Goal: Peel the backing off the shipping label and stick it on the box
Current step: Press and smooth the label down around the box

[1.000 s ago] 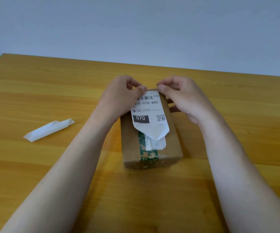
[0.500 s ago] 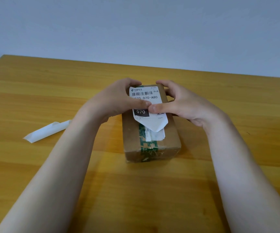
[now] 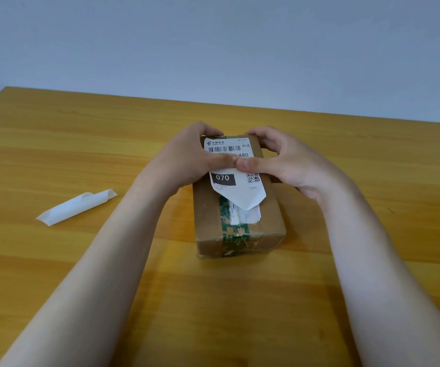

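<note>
Though under thumbs (image 3: 248, 164), label (image 3: 236, 193) code partial.

Wooden table (image 3: 55, 160), box-on-top setup. Cardboard box (image 3: 271, 207) sits mid-table, flat. Curled white strip (image 3: 76, 206), probably the label backing, lies well left of it.

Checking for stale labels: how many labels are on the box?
2: the shipping label on the box, far half; a torn old label showing under its near tip. More may hide beneath.
</note>
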Tool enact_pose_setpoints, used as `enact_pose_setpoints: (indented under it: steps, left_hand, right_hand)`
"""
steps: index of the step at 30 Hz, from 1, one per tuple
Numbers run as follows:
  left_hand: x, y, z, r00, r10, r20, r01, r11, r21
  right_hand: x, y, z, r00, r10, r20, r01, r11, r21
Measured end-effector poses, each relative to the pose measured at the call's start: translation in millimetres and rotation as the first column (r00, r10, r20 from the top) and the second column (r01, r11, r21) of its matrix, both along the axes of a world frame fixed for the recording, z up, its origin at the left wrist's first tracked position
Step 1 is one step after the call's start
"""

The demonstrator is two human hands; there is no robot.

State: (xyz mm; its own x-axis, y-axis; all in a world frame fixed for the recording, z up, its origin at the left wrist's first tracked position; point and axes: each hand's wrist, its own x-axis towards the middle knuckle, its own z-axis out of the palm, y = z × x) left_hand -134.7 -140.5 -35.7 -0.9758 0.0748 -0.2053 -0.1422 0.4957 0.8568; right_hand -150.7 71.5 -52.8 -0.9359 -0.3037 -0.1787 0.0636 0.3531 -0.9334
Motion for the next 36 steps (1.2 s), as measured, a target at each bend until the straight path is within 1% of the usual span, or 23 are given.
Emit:
enact_pose_setpoints:
  steps: [3, 7, 12, 17, 24, 25, 28, 29, 30, 32, 34, 36]
  left_hand:
    - [0, 1, -1, 1.000, 0.017, 0.013, -0.016, 0.999, -0.030]
    - [3, 2, 2, 0.999, 0.030, 0.036, -0.029, 0.999, -0.032]
    - [3, 2, 3, 1.000, 0.024, 0.004, -0.024, 0.998, -0.062]
    - [7, 6, 3, 0.999, 0.002, -0.035, -0.003, 1.000, -0.026]
    - [5, 11, 1, 0.996, 0.055, -0.069, -0.056, 0.998, -0.016]
    - [5, 11, 1, 0.994, 0.083, -0.068, -0.083, 0.997, 0.006]
    - [3, 11, 4, 0.981, 0.186, -0.048, -0.175, 0.969, 0.175]
    - [4, 10, 6, 0.980, 0.195, -0.036, -0.185, 0.963, 0.196]
    - [4, 9, 8, 0.983, 0.184, -0.019, -0.178, 0.969, 0.174]
    - [6, 6, 13, 0.992, 0.112, 0.054, -0.115, 0.992, 0.051]
    - [11, 3, 20, 0.987, 0.038, 0.155, -0.026, 0.996, -0.080]
    - [19, 2, 29, 0.971, -0.050, 0.234, 0.086, 0.985, -0.149]
  right_hand:
    - [2, -2, 2, 1.000, -0.015, 0.000, 0.015, 1.000, -0.007]
    - [5, -4, 7, 0.999, -0.043, 0.010, 0.043, 0.999, -0.017]
    - [6, -5, 8, 0.996, -0.090, -0.007, 0.090, 0.996, 0.008]
    - [7, -4, 9, 0.989, -0.143, -0.032, 0.144, 0.989, 0.025]
    - [6, -3, 10, 0.979, -0.196, -0.048, 0.199, 0.979, 0.052]
    - [5, -2, 10, 0.975, -0.218, -0.054, 0.221, 0.974, 0.058]
    - [0, 4, 8, 0.950, -0.305, -0.064, 0.309, 0.950, 0.052]
    - [-1, 6, 8, 0.945, -0.322, -0.063, 0.326, 0.944, 0.052]
    - [-1, 7, 7, 0.943, -0.327, -0.061, 0.330, 0.942, 0.057]
    - [-1, 7, 8, 0.946, -0.316, -0.073, 0.322, 0.942, 0.094]
    - [0, 5, 11, 0.949, -0.293, -0.117, 0.307, 0.942, 0.135]
    - [2, 3, 13, 0.953, -0.261, -0.156, 0.286, 0.943, 0.172]
